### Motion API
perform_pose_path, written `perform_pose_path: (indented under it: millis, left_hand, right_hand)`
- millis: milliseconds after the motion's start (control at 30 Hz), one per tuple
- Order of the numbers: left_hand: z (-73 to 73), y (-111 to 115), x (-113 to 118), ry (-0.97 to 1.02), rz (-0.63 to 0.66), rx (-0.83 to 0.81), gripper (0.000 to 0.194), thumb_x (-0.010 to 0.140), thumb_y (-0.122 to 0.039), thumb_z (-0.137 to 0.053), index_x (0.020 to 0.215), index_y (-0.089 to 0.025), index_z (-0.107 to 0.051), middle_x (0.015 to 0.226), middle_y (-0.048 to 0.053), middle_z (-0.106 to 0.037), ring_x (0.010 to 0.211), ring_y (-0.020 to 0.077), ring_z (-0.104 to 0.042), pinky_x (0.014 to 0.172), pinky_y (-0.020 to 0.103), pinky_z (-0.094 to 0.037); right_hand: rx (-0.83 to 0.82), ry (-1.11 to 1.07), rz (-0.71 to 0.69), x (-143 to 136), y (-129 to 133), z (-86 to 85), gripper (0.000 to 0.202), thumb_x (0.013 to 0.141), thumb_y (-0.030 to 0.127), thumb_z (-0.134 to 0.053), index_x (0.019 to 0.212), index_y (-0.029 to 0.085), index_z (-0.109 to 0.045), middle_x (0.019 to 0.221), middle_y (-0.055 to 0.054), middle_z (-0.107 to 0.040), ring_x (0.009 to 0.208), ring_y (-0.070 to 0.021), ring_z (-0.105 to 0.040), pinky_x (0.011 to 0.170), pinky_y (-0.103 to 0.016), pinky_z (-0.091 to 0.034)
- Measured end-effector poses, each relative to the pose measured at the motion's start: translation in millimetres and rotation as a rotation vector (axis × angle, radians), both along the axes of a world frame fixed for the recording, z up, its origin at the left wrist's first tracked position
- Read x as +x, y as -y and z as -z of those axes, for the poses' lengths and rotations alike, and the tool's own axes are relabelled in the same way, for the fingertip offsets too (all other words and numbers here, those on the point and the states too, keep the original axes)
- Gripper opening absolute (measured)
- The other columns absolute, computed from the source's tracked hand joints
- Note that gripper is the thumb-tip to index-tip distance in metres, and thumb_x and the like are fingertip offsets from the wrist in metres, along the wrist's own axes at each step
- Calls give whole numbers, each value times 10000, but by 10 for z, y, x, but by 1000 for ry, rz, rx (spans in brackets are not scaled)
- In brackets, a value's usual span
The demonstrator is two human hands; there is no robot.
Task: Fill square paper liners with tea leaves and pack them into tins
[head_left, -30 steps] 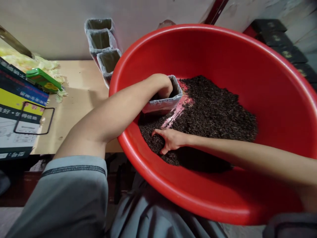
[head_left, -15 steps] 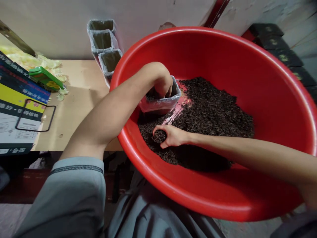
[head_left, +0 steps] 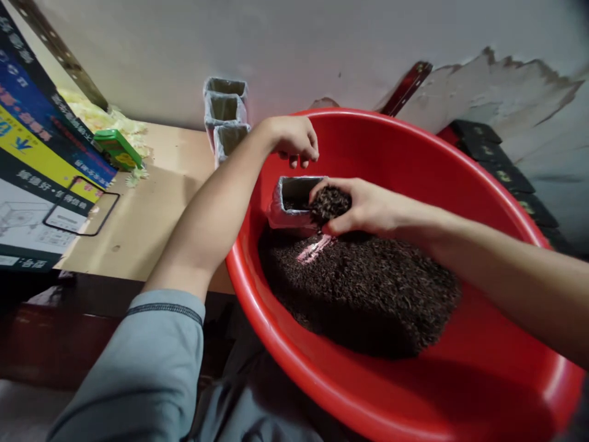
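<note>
A big red plastic tub (head_left: pixel 478 380) holds a heap of loose dark tea leaves (head_left: pixel 368 288). Inside it, at the left, stands a box lined with a clear plastic bag (head_left: pixel 294 220), with some leaves low in it. My right hand (head_left: pixel 363 205) grips a clump of tea leaves at the right edge of this box's opening. Above and behind the box hangs my left hand (head_left: pixel 297 142), palm down, fingers loosely bent and a little apart, with nothing seen in them. Its palm is hidden.
Several bag-lined boxes (head_left: pixel 225 113) stand by the wall, left of the tub. On the wooden board (head_left: pixel 161 202) lie a green packet (head_left: pixel 118 149) and a thin black wire frame (head_left: pixel 83 205). A printed carton (head_left: pixel 41 178) is at the far left. Dark boxes (head_left: pixel 501 166) are stacked at right.
My left hand has risen out of the lined box. My right hand has lifted tea leaves from the heap up to the box's edge. The view has shifted.
</note>
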State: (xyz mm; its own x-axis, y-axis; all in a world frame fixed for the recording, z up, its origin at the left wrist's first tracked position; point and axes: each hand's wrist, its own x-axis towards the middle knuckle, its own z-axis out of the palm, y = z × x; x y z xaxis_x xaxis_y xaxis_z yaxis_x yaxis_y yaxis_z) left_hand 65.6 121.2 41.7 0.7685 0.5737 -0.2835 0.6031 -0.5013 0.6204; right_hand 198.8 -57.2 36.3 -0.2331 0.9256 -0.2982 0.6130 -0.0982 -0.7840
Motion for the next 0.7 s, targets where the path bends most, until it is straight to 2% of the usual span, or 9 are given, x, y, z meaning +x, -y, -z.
perform_pose_path:
  millis: [100,267,367,533,700]
  left_hand:
    - [62,-51,-3,16,-126,27,267,741,-201,-689,973,-169,-816,757,57,-704,765,196,-642,683,303,-401]
    - [118,-84,-21,-37,-270,72,230,667,-113,-680,850,-152,-814,617,18,-605,745,193,-632,663,274,-409]
    - [114,-88,-37,-81,-242,95,276,647,-119,-689,886,-146,-825,632,27,-624,792,223,-656,682,290,-429]
    - [80,-54,-55,-137,-182,182,395,699,-139,-655,1058,-140,-821,763,66,-714,818,229,-651,702,319,-446]
    - [73,-27,-45,-177,-169,181,444,709,-139,-638,1113,-164,-822,838,89,-760,870,247,-664,729,339,-456]
  right_hand:
    - [97,73,-3,48,-311,-128,459,615,244,-793,1042,226,-629,805,11,-644,715,-171,-629,637,-297,-539]
    - [164,243,-82,51,-758,-181,453,637,238,-816,1064,224,-666,811,5,-653,731,-177,-637,634,-301,-545]
    - [164,316,-171,59,-906,-174,449,646,254,-825,1076,236,-696,841,5,-672,770,-190,-655,657,-309,-566]
    - [187,351,-296,97,-1021,-86,449,682,324,-840,1112,252,-733,878,-8,-695,851,-225,-679,732,-359,-607]
    - [209,360,-341,114,-1093,-50,418,699,361,-840,1092,248,-756,872,6,-692,850,-216,-679,748,-365,-614]
